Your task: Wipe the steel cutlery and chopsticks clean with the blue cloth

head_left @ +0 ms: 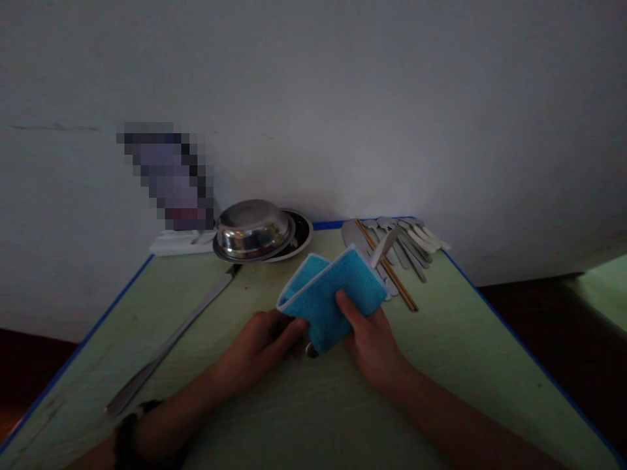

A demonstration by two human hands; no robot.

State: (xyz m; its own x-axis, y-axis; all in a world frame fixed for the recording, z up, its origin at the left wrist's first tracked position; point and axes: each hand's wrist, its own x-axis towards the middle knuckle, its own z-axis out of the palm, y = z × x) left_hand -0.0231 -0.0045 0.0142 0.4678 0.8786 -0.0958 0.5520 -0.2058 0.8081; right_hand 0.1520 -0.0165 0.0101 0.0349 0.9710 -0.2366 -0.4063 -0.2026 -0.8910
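Observation:
A folded blue cloth (343, 290) with a pale edge is wrapped round a metal utensil (385, 247). Its flat, narrow end pokes out at the upper right, and a rounded tip shows below the cloth; the middle is covered, so its exact kind is unclear. My right hand (369, 339) is closed on the cloth, thumb pressed on its front. At the lower left, my left hand (272, 339) is closed by the cloth's corner and the rounded tip, its fingers partly hidden. Both hands are above the green table (274, 418).
An upturned steel bowl (255, 228) rests on another dish (304, 232) by the wall. A long-handled metal utensil (171, 343) lies at left. Chopsticks (399, 284), several spoons (409, 251) and white-handled cutlery (426, 238) lie back right. A blurred upright object (169, 173) stands back left.

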